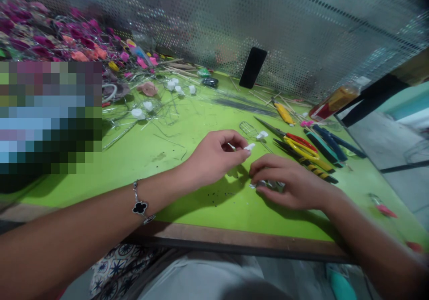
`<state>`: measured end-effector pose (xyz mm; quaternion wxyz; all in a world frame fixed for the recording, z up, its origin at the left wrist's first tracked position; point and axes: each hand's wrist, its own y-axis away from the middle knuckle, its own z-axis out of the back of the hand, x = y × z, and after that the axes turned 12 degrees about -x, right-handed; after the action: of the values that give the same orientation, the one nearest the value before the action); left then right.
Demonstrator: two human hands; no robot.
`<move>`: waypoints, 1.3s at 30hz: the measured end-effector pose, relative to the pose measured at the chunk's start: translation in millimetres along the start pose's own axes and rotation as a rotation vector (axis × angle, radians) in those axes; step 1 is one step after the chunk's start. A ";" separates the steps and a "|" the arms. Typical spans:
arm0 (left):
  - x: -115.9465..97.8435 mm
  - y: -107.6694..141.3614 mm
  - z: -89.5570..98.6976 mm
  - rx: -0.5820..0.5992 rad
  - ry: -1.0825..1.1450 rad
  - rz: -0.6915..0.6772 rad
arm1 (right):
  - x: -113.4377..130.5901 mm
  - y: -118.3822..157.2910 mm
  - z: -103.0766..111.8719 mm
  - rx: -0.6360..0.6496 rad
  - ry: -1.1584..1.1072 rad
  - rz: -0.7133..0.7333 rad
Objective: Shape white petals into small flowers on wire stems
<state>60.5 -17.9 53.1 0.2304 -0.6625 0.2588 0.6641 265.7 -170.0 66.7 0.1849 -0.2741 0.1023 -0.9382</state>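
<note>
My left hand pinches a small white piece between thumb and fingertips, with a thin wire showing near it. My right hand is just beside it, its fingers curled over a small white-and-silver piece resting on the green work table. A bracelet with a black clover charm hangs on my left wrist. Close to my hands lie a small wire mesh form and a white scrap. Red-handled pliers and yellow-handled pliers lie just past my right hand.
Several more tools lie at the right. A phone leans on a perforated metal sheet. Wires, sticks, white pieces and a heap of pink artificial flowers cover the far left. A bottle lies at the right edge.
</note>
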 end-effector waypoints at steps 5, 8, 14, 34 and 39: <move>-0.2 -0.6 -0.2 0.000 -0.004 -0.020 | -2.0 1.1 -1.3 0.005 0.019 0.002; 0.1 -0.9 -0.6 0.002 -0.004 -0.009 | -3.6 1.0 -2.2 0.009 0.018 0.016; -0.1 -0.3 0.2 0.000 -0.004 0.017 | -2.5 -1.1 -2.3 0.011 0.007 -0.013; -4.1 0.9 -0.7 0.000 0.227 0.079 | -8.0 -4.3 -18.4 -0.477 -0.594 -0.492; -4.3 3.0 -5.0 -0.010 0.289 0.129 | -6.2 -8.6 -27.6 -0.648 -0.635 -0.501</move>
<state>62.4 -23.3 57.6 0.1441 -0.7344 0.3280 0.5764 252.8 -157.2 43.4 -0.1180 -0.6047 0.2577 -0.7443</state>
